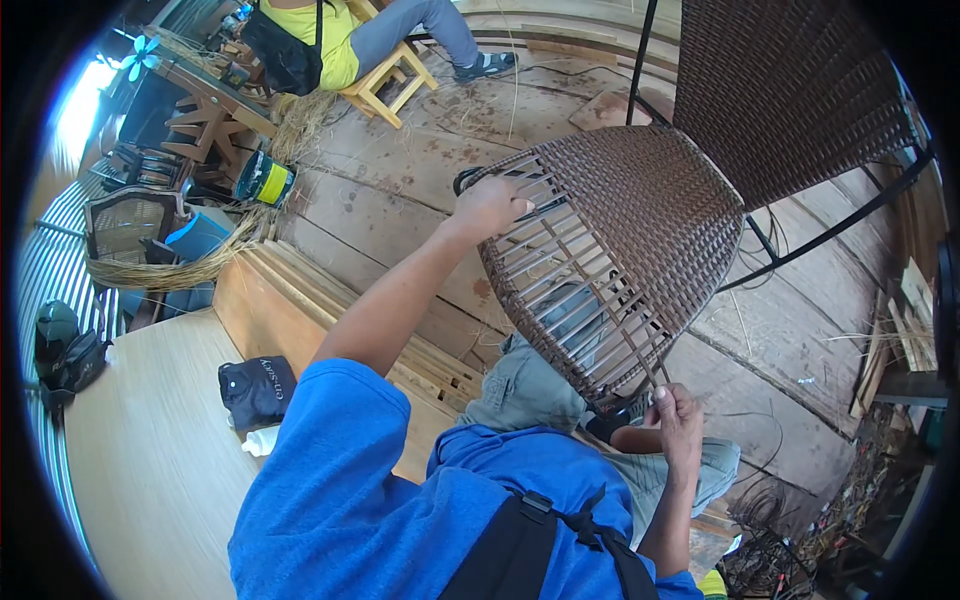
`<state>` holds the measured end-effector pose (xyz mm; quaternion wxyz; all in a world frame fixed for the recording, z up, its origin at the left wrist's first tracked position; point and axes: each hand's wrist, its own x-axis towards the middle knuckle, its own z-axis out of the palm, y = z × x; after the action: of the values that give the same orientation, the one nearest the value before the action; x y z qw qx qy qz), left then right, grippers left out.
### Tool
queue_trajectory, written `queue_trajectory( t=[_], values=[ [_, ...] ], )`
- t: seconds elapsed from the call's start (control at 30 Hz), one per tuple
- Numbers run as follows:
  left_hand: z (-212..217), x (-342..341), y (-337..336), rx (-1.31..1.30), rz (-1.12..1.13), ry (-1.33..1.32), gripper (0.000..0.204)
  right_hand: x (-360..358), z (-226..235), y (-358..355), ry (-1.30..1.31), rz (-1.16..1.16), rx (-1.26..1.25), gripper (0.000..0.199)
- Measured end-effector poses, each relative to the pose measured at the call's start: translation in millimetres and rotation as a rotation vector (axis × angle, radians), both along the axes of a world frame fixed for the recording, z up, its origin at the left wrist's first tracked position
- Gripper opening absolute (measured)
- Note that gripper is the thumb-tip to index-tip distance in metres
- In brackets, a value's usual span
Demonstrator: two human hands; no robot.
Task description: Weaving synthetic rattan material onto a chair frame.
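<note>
A brown woven chair (pixel 640 190) stands before me, its seat turned toward my lap. The back part of the seat is tightly woven. Along the near-left part, parallel strands (pixel 570 325) span the frame with gaps between them, and a few cross strands run through them. At the seat's left edge, my left hand (pixel 490 208) is closed, fingers curled down by the strands; what they grip is hidden. Near the seat's front right corner, my right hand (pixel 678 415) pinches a thin brown weaving strip (pixel 660 376) that leads up into the seat.
On my left lies a pale wooden board (pixel 150 430) with a folded dark cloth pouch (pixel 256 390). Further off are a bucket (pixel 265 180), a bundle of long fibres (pixel 160 272) and a person on a wooden stool (pixel 385 85). Scrap wood (pixel 905 320) lies right; tangled strands (pixel 765 550) lie lower right.
</note>
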<state>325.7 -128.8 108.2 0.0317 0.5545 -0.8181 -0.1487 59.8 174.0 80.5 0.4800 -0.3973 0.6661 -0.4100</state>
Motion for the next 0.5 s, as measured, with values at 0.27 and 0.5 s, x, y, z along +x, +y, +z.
queue_trajectory(
  t=[0.27, 0.5],
  values=[
    [16, 7, -17, 0.130, -0.130, 0.150, 0.032, 21, 7, -29, 0.273, -0.009, 0.080, 0.027],
    [4, 28, 5, -0.387, -0.272, -0.086, 0.031, 7, 0, -6, 0.112, -0.041, -0.019, 0.025]
  ],
)
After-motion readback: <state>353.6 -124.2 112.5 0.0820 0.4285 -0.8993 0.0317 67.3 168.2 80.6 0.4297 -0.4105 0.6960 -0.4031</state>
